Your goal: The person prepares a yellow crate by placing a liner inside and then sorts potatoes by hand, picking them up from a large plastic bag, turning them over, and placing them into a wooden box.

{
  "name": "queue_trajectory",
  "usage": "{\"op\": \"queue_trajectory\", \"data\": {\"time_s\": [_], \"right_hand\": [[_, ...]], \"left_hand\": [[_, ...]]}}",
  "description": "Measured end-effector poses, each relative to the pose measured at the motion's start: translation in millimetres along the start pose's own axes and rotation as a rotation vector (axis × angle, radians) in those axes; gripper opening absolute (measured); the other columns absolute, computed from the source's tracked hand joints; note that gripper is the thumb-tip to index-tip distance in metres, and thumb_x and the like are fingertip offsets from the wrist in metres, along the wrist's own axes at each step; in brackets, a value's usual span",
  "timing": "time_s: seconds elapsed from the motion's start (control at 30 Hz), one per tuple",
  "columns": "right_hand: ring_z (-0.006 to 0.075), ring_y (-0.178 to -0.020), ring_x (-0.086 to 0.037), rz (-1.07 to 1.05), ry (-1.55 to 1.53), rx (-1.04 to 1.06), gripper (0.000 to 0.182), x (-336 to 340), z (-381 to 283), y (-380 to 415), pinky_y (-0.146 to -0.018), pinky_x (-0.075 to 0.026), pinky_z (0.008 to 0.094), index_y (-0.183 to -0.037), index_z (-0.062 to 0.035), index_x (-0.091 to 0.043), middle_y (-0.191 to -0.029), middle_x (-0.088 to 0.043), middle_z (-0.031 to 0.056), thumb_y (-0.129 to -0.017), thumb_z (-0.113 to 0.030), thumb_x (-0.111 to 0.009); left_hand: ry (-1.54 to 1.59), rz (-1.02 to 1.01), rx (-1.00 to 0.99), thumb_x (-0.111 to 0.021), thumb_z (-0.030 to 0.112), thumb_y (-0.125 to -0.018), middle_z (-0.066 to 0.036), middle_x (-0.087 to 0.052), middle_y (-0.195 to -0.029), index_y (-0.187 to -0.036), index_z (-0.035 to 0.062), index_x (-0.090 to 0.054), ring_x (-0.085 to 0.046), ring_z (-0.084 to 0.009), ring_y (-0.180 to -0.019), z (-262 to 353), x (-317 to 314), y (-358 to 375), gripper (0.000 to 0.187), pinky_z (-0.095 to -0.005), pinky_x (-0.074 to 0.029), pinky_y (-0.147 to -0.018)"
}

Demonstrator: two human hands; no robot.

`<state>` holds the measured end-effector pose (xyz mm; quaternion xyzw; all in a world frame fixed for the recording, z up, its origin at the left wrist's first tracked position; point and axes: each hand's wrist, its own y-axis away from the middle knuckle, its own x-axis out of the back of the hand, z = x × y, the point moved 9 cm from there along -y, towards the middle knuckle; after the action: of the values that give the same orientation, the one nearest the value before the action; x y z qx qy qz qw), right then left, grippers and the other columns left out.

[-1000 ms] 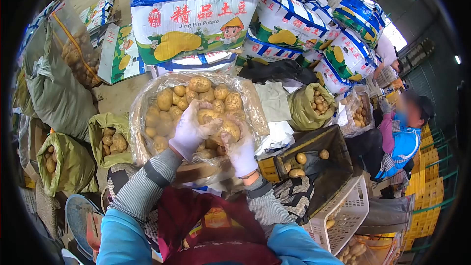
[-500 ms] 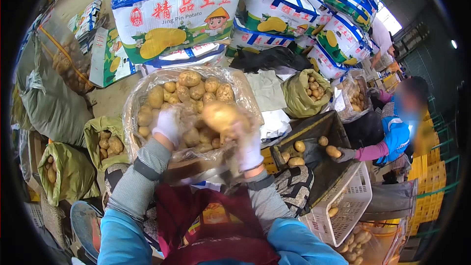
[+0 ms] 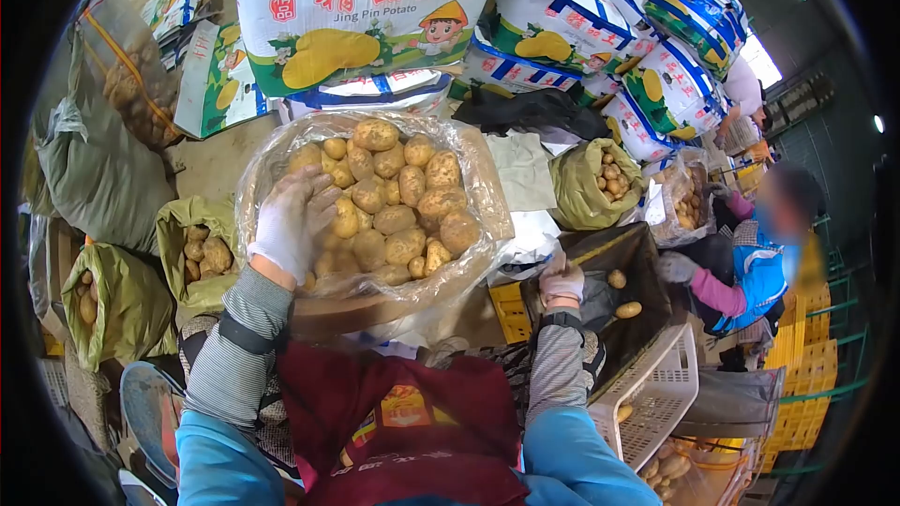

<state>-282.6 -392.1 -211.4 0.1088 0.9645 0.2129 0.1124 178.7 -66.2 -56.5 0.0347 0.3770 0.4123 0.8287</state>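
My left hand [image 3: 293,215], in a white glove, rests with fingers spread on the potatoes [image 3: 394,218] at the left side of a plastic-lined box [image 3: 361,311]. The box is filled with potatoes of mixed sizes. At the near left edge of a dark sorting trough [image 3: 645,267], my right hand [image 3: 561,281] is also gloved; whether anything is in its fingers cannot be made out. Two potatoes [image 3: 627,309] lie in the trough to the right of that hand.
Printed potato cartons [image 3: 366,33] are stacked ahead. Open green sacks [image 3: 122,309] stand at the left, another [image 3: 597,189] at the right. A co-worker [image 3: 759,262] sits at the right beside the trough. A white crate [image 3: 661,394] is at the lower right.
My right hand has left the box and moved right to the trough; the large potato it held is no longer in it. My left hand has shifted left. The co-worker's gloved hand has drawn back.
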Motion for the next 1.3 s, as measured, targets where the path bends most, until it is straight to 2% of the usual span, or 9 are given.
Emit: {"op": "queue_trajectory", "data": {"time_s": [0.2,0.3,0.53,0.77,0.93,1.0,1.03,1.1,1.3], "right_hand": [[0.0154,-0.085,-0.065,-0.743,0.248,0.198,0.040,-227.7,1.4,178.6,-0.072,-0.053,0.0255,-0.128,-0.0048,-0.051,-0.103,-0.065,0.0083,-0.095,-0.022,-0.062],[0.0192,-0.099,-0.065,-1.146,0.847,0.317,0.049,-301.0,105.0,233.7,-0.085,-0.053,0.0285,-0.135,-0.0059,-0.050,-0.108,-0.066,0.0101,-0.091,-0.021,-0.066],[0.0356,-0.125,-0.046,-1.108,1.994,1.123,0.070,-380.6,207.1,300.3,-0.096,-0.048,0.0444,-0.137,-0.0121,-0.047,-0.134,-0.045,0.0162,-0.074,-0.021,-0.075],[0.0363,-0.121,-0.047,-1.124,1.025,0.720,0.079,-373.1,150.8,273.5,-0.103,-0.042,0.0418,-0.134,-0.0066,-0.045,-0.129,-0.046,0.0201,-0.065,-0.020,-0.082],[0.0375,-0.130,-0.041,-1.041,0.676,1.156,0.099,-339.5,20.3,326.0,-0.109,-0.036,0.0413,-0.145,0.0000,-0.029,-0.140,-0.038,0.0228,-0.065,-0.020,-0.083],[0.0374,-0.133,-0.039,-1.077,0.655,1.177,0.105,-323.9,-9.5,340.1,-0.111,-0.034,0.0413,-0.148,-0.0003,-0.023,-0.143,-0.037,0.0224,-0.064,-0.019,-0.085],[0.0374,-0.134,-0.038,-1.099,0.642,1.189,0.109,-317.6,-20.2,344.3,-0.112,-0.033,0.0413,-0.149,-0.0004,-0.020,-0.144,-0.036,0.0222,-0.064,-0.019,-0.085],[0.0299,-0.136,-0.036,-1.174,0.447,0.855,0.103,-305.0,-29.6,331.8,-0.110,-0.037,0.0378,-0.153,-0.0053,-0.013,-0.147,-0.034,0.0179,-0.073,-0.006,-0.078],[0.0201,-0.127,-0.046,-1.140,-0.051,-0.109,0.094,-269.5,-11.1,312.3,-0.106,-0.043,0.0325,-0.154,-0.0117,-0.010,-0.144,-0.037,0.0138,-0.081,0.008,-0.066]], "left_hand": [[-0.946,0.043,-0.422,-0.055,0.002,-0.093,-0.009,-0.058,-0.111,-0.112,-0.0012,-0.058,-0.062,-0.0169,-0.099,41.1,6.9,-0.1,0.019,-0.0283,-0.055,-0.074],[-0.008,0.257,-0.076,-0.059,0.001,-0.089,-0.008,-0.056,-0.118,-0.116,0.0020,-0.059,-0.061,-0.0167,-0.093,26.6,34.6,-10.5,0.027,-0.0285,-0.054,-0.080],[-0.438,-0.145,-0.548,-0.053,0.006,-0.093,-0.007,-0.048,-0.134,-0.123,0.0035,-0.056,-0.052,-0.0194,-0.118,44.5,29.3,-13.5,0.030,-0.0334,-0.049,-0.090],[0.159,0.010,-0.113,-0.053,0.025,-0.098,-0.002,-0.047,-0.135,-0.134,0.0131,-0.048,-0.044,-0.0217,-0.127,10.9,43.0,-26.0,0.039,-0.0394,-0.041,-0.098],[0.319,-0.088,0.239,-0.050,0.017,-0.097,-0.003,-0.057,-0.119,-0.128,0.0093,-0.053,-0.058,-0.0128,-0.099,-52.3,1.9,-21.7,0.032,-0.0224,-0.048,-0.079],[-0.452,-0.325,-0.485,-0.050,0.012,-0.096,-0.005,-0.057,-0.120,-0.131,0.0061,-0.049,-0.059,-0.0134,-0.103,9.2,-45.6,14.6,0.036,-0.0243,-0.050,-0.084],[-0.261,-0.389,-0.295,-0.052,0.007,-0.093,-0.007,-0.057,-0.122,-0.132,0.0041,-0.046,-0.059,-0.0153,-0.107,-3.7,-52.6,10.7,0.040,-0.0272,-0.049,-0.089],[0.146,-0.397,0.101,-0.057,-0.002,-0.087,-0.013,-0.055,-0.127,-0.134,0.0000,-0.041,-0.057,-0.0190,-0.115,-31.2,-64.0,8.6,0.050,-0.0329,-0.047,-0.098],[-0.096,-0.487,-0.316,-0.065,-0.007,-0.078,-0.015,-0.047,-0.129,-0.134,-0.0024,-0.036,-0.052,-0.0225,-0.119,-18.9,-86.7,17.5,0.064,-0.0360,-0.047,-0.099]]}}
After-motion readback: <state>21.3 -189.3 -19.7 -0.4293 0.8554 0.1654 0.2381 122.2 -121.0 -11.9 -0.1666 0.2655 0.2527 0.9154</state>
